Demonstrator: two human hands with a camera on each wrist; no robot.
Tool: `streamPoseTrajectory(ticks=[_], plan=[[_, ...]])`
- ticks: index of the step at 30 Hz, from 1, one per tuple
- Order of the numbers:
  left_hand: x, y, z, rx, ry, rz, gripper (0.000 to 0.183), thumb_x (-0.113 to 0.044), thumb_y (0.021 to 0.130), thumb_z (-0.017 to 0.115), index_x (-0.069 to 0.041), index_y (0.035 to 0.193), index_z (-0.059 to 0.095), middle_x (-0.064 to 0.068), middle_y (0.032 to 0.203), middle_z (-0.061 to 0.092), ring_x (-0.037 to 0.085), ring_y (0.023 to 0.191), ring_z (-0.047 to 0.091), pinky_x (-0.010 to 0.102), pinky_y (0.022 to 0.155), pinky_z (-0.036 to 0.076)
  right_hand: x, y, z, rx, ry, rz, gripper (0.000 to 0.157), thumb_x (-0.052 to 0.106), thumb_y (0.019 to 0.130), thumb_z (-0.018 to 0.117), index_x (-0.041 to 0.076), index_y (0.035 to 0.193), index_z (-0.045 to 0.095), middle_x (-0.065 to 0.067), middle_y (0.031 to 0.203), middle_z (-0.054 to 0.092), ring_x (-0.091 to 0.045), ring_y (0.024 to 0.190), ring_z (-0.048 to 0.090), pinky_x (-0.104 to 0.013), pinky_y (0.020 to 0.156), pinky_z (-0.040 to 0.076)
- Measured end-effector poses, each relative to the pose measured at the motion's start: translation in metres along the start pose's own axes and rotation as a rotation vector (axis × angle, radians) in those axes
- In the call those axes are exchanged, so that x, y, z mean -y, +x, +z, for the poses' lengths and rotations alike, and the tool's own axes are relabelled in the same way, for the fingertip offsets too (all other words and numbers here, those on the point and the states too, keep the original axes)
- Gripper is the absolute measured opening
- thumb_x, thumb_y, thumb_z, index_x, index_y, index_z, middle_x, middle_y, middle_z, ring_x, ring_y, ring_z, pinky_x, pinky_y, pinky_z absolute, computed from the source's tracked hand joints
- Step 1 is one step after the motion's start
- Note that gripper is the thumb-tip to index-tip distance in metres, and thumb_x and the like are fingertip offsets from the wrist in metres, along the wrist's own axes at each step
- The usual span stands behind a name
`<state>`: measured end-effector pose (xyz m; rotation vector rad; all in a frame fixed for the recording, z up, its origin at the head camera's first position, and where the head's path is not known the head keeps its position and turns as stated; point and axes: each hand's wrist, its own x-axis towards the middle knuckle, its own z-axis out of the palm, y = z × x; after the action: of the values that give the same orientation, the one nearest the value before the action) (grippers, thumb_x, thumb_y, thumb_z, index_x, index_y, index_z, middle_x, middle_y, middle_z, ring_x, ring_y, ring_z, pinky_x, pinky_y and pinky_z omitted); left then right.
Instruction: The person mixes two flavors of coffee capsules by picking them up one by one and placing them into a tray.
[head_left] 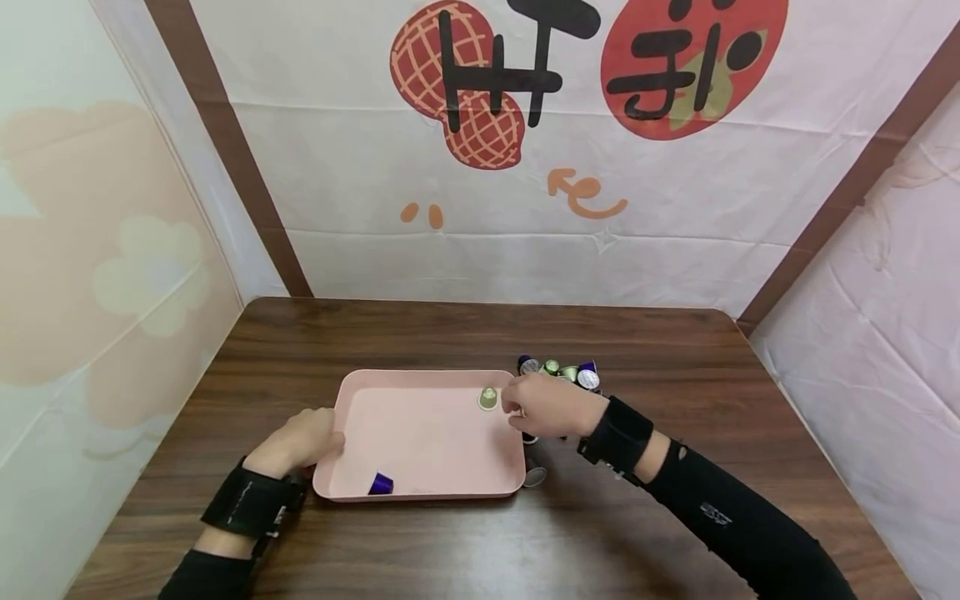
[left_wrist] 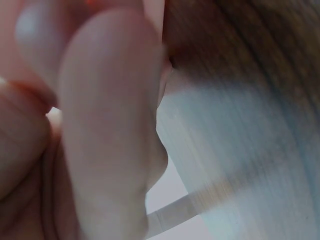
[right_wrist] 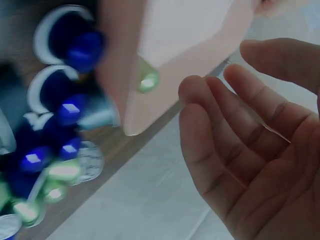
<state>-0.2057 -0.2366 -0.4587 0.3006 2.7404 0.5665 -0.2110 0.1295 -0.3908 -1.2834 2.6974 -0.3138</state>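
A shallow pink tray [head_left: 431,442] lies on the table, its left rim gripped by my left hand [head_left: 302,437]. In the left wrist view, that hand's fingers [left_wrist: 110,110] fill the near side. A green coffee capsule [head_left: 488,398] sits inside the tray near its right end, and a purple-blue capsule [head_left: 381,483] lies at the front left. My right hand [head_left: 555,406] hovers at the tray's right rim beside the green capsule. In the right wrist view its fingers [right_wrist: 197,145] are loosely bent, with nothing between them and the thumb.
Several blue, green and dark capsules [right_wrist: 65,172] are bunched on the wooden table [head_left: 637,350] along the tray's right side, partly hidden behind my right hand in the head view. One grey-lidded capsule [head_left: 534,477] lies close to the front right corner. A printed cloth [head_left: 480,267] hangs behind.
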Motion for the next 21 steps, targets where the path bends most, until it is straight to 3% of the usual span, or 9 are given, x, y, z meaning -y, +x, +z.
streamPoseTrajectory(ticks=[6, 11, 15, 21], plan=[[-0.001, -0.001, -0.003, 0.005, -0.020, 0.008, 0.009, -0.009, 0.081, 0.051, -0.002, 0.076, 0.053, 0.007, 0.060, 0.052, 0.017, 0.042, 0.052, 0.030, 0.038, 0.044, -0.007, -0.028, 0.016, 0.025, -0.026, 0.031, 0.001, 0.009, 0.083, 0.064, 0.009, 0.084, 0.065, 0.001, 0.081, 0.060, -0.007, 0.071, 0.053, -0.022, 0.064, 0.047], [0.000, -0.002, -0.003, 0.008, -0.009, 0.007, 0.010, -0.009, 0.082, 0.051, -0.001, 0.077, 0.053, 0.007, 0.060, 0.052, 0.017, 0.042, 0.052, 0.030, 0.039, 0.044, -0.008, -0.046, 0.033, 0.053, -0.018, 0.093, 0.016, 0.014, 0.080, 0.068, 0.006, 0.094, 0.066, -0.002, 0.087, 0.060, -0.009, 0.072, 0.053, -0.026, 0.065, 0.047], [0.000, -0.001, -0.002, 0.010, -0.005, 0.006, 0.010, -0.010, 0.082, 0.051, -0.001, 0.077, 0.053, 0.007, 0.060, 0.051, 0.017, 0.044, 0.052, 0.030, 0.039, 0.044, -0.007, -0.054, 0.045, 0.069, 0.007, 0.140, 0.027, 0.019, 0.079, 0.070, 0.005, 0.101, 0.063, -0.001, 0.090, 0.057, -0.008, 0.070, 0.048, -0.024, 0.062, 0.043], [-0.001, -0.002, -0.003, 0.009, -0.009, 0.004, 0.009, -0.009, 0.082, 0.051, -0.002, 0.076, 0.053, 0.007, 0.060, 0.051, 0.017, 0.043, 0.052, 0.030, 0.039, 0.044, -0.003, -0.054, 0.055, 0.092, 0.064, 0.215, 0.043, 0.035, 0.080, 0.072, 0.005, 0.110, 0.062, -0.002, 0.100, 0.058, -0.009, 0.078, 0.053, -0.027, 0.070, 0.048]])
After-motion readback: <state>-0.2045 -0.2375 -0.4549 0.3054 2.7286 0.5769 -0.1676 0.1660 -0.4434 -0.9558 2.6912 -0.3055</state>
